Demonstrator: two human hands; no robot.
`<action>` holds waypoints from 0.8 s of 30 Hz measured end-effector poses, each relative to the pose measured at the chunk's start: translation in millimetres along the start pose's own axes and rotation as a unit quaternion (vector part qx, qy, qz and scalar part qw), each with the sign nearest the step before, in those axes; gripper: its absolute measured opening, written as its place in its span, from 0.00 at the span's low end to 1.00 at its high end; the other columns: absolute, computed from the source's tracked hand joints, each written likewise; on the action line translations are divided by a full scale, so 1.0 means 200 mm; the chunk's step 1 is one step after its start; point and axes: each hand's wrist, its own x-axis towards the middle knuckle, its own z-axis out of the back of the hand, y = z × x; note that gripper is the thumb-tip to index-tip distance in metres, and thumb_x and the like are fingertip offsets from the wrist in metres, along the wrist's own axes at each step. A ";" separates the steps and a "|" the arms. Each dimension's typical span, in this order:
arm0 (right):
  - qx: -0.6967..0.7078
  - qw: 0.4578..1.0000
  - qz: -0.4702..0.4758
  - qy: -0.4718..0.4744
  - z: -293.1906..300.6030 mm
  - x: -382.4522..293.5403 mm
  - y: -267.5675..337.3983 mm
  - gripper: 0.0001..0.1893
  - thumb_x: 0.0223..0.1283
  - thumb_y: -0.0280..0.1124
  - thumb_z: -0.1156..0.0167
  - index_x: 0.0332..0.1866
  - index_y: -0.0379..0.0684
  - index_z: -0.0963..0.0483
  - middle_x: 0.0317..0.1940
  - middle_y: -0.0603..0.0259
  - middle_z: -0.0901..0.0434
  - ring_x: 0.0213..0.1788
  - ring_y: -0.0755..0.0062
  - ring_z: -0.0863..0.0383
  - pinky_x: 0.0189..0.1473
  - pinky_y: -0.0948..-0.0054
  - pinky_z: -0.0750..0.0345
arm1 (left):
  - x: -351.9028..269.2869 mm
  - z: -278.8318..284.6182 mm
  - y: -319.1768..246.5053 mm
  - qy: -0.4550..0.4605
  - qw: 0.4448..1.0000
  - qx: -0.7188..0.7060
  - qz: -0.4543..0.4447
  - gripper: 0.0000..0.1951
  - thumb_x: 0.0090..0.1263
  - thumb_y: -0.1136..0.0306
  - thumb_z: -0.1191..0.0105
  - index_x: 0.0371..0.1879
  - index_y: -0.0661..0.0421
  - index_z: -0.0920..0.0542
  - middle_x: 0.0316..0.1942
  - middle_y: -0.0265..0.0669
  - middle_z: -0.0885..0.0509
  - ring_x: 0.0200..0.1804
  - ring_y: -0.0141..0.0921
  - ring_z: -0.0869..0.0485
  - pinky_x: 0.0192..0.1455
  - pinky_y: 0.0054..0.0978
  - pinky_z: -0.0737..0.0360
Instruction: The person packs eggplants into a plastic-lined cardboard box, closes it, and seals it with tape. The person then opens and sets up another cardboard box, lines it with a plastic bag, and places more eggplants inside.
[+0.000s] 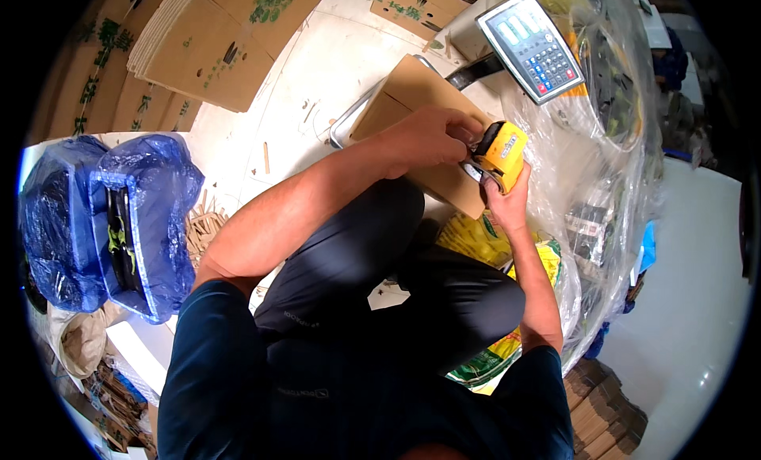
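Note:
My right hand [510, 201] is closed around a yellow packing-tape dispenser [505, 153], held over the right end of a cardboard box [410, 97]. My left hand [437, 140] reaches across the box to the near-left side of the dispenser, its fingers bent close to the tape roll; whether they pinch the tape end is hard to tell. Under the box shows the metal rim of a platform scale [340, 130]. The scale's display with keypad [531, 46] stands on a dark post just beyond the box.
Flattened cartons [220, 43] are stacked at the upper left. Blue plastic-lined crates [145, 222] stand left, one holding dark, long items. Clear plastic sheeting [594, 162] hangs over things on the right. A yellow-green sack [475, 240] lies by my knee; cardboard scraps [205, 225] litter the floor.

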 end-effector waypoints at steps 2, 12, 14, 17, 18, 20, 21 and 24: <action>0.012 1.000 -0.003 -0.002 -0.01 -0.01 -0.04 0.30 0.56 0.21 0.37 0.63 0.34 0.41 0.49 0.52 0.24 0.52 0.64 0.21 0.55 0.66 0.23 | 0.01 -0.02 0.04 -0.023 1.000 0.001 -0.015 0.19 0.68 0.74 0.45 0.58 0.65 0.23 0.47 0.40 0.17 0.45 0.31 0.15 0.51 0.29 0.16; 0.005 1.000 -0.019 -0.002 -0.01 -0.01 -0.01 0.27 0.58 0.21 0.37 0.60 0.36 0.41 0.49 0.58 0.26 0.52 0.71 0.24 0.55 0.70 0.24 | 0.01 -0.03 0.04 -0.105 0.986 -0.121 0.051 0.15 0.65 0.63 0.41 0.38 0.65 0.18 0.31 0.38 0.16 0.32 0.27 0.16 0.34 0.23 0.17; 0.007 1.000 0.004 -0.009 -0.01 -0.01 -0.03 0.27 0.58 0.21 0.36 0.60 0.36 0.41 0.49 0.58 0.26 0.52 0.71 0.24 0.55 0.70 0.24 | 0.02 -0.05 0.02 -0.111 0.989 -0.089 0.050 0.14 0.64 0.63 0.41 0.34 0.64 0.17 0.28 0.38 0.16 0.29 0.26 0.16 0.31 0.23 0.18; -0.001 1.000 0.007 -0.006 -0.01 -0.01 -0.02 0.27 0.58 0.21 0.37 0.60 0.36 0.40 0.48 0.58 0.26 0.51 0.71 0.23 0.55 0.70 0.24 | 0.05 -0.05 0.02 -0.119 0.991 -0.014 0.057 0.12 0.65 0.64 0.41 0.30 0.63 0.17 0.25 0.37 0.16 0.25 0.26 0.16 0.30 0.24 0.18; 0.000 1.000 0.007 -0.007 -0.02 0.00 -0.01 0.27 0.58 0.21 0.37 0.60 0.36 0.40 0.48 0.58 0.26 0.51 0.71 0.23 0.55 0.70 0.24 | 0.06 -0.05 0.02 -0.119 0.990 0.027 0.065 0.11 0.66 0.65 0.41 0.29 0.63 0.17 0.25 0.36 0.16 0.26 0.27 0.16 0.31 0.24 0.17; -0.008 1.000 0.004 -0.005 -0.03 0.00 0.00 0.26 0.57 0.20 0.38 0.60 0.36 0.40 0.47 0.58 0.25 0.50 0.71 0.23 0.54 0.70 0.24 | 0.08 -0.04 0.03 -0.124 0.989 0.053 0.056 0.11 0.66 0.66 0.41 0.28 0.63 0.17 0.24 0.36 0.16 0.24 0.27 0.16 0.29 0.24 0.17; -0.008 1.000 0.003 -0.008 -0.02 0.00 0.00 0.26 0.57 0.20 0.38 0.60 0.36 0.40 0.47 0.58 0.25 0.50 0.71 0.23 0.54 0.70 0.24 | 0.08 -0.05 0.02 -0.126 0.988 0.078 0.046 0.11 0.65 0.67 0.42 0.27 0.64 0.17 0.23 0.37 0.16 0.23 0.27 0.17 0.28 0.24 0.17; 0.003 1.000 0.011 -0.014 -0.02 -0.01 0.00 0.26 0.56 0.20 0.38 0.59 0.35 0.40 0.47 0.57 0.25 0.49 0.70 0.22 0.53 0.69 0.23 | 0.10 -0.05 0.01 -0.140 0.983 0.115 0.041 0.11 0.65 0.67 0.42 0.26 0.64 0.17 0.23 0.37 0.16 0.22 0.25 0.17 0.27 0.25 0.17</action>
